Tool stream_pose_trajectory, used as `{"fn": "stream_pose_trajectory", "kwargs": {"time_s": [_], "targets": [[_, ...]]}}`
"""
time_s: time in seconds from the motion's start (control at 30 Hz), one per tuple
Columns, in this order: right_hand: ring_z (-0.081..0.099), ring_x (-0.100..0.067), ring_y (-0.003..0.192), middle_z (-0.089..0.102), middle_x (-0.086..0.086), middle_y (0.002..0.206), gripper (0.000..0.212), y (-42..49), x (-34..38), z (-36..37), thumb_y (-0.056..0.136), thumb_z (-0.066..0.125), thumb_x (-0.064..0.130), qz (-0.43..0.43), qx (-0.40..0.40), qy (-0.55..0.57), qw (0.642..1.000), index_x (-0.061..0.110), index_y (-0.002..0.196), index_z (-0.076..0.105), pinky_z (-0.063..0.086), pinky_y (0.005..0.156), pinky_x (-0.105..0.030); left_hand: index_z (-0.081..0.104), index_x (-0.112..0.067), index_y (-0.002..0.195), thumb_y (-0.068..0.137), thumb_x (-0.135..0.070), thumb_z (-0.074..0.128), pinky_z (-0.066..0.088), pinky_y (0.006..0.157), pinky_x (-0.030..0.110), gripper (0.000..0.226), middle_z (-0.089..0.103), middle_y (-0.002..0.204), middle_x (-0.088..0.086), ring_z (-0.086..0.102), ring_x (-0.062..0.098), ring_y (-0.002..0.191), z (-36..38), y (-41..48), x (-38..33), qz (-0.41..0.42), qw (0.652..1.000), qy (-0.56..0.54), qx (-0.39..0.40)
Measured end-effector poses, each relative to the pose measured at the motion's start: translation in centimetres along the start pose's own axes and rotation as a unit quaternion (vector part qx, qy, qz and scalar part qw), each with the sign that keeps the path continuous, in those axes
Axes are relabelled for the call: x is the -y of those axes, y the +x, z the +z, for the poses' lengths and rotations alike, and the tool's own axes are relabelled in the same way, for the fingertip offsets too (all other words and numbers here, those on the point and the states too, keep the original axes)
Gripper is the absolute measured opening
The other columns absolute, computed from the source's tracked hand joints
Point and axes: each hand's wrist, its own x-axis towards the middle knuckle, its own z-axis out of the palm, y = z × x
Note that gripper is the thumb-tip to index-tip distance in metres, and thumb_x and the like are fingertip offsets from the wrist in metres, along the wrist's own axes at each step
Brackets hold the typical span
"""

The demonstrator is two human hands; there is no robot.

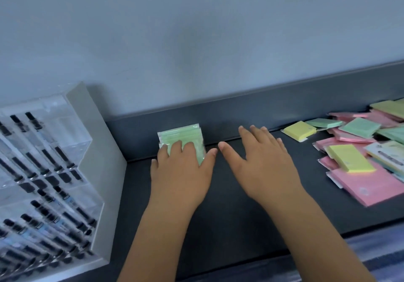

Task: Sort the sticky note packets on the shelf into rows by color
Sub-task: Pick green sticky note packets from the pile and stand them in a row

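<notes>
A stack of green sticky note packets [181,134] leans against the back lip of the dark shelf [229,205], near its left end. My left hand [181,168] rests on the front of this stack with straight fingers. My right hand [262,161] hovers flat just to the right of it, fingers spread, holding nothing. At the right lies a jumbled heap of packets: pink [371,185], yellow [349,158] and green [360,127] ones overlapping each other.
A clear acrylic display rack [43,172] with several black-capped pens stands at the left end of the shelf. A grey wall [196,41] rises behind. The shelf's front edge [306,244] runs along the bottom right.
</notes>
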Motion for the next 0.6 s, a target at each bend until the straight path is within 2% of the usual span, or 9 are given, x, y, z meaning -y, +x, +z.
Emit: {"fn": "stream_pose_trajectory", "kwargs": {"time_s": [0.17,0.4,0.6], "targets": [[0.009,-0.017,0.158,0.022,0.001,0.17,0.084,-0.2,-6.1,-3.2,0.095,0.027,0.075,0.007,-0.011,-0.002,1.0,0.024,0.162,0.026,0.011,0.128,-0.042,0.056,-0.023,0.127,0.093,-0.075,0.02,0.039,0.11,0.053,0.072,0.053,0.141,-0.002,0.038,0.03,0.138,2.0,-0.9,-6.5,0.005,1.0,-0.014,0.016],[0.029,-0.021,0.15,0.043,0.001,0.157,0.069,-1.0,-16.2,-8.5,0.097,0.038,0.066,0.024,-0.027,-0.016,0.999,0.02,0.148,0.044,0.03,0.12,-0.043,0.046,-0.022,0.147,0.099,-0.068,0.032,0.029,0.119,0.046,0.068,0.038,0.159,-0.005,0.022,0.025,0.15,5.6,-2.8,-17.1,0.046,0.993,-0.091,0.056],[0.04,-0.025,0.144,0.043,-0.003,0.157,0.068,-1.3,-21.3,-10.7,0.099,0.041,0.059,0.063,-0.031,-0.022,0.997,0.019,0.154,0.039,0.035,0.118,-0.046,0.05,-0.019,0.14,0.1,-0.066,0.033,0.031,0.113,0.04,0.064,0.043,0.152,-0.004,0.029,0.022,0.143,7.5,-3.4,-22.7,0.063,0.984,-0.14,0.091]]}}
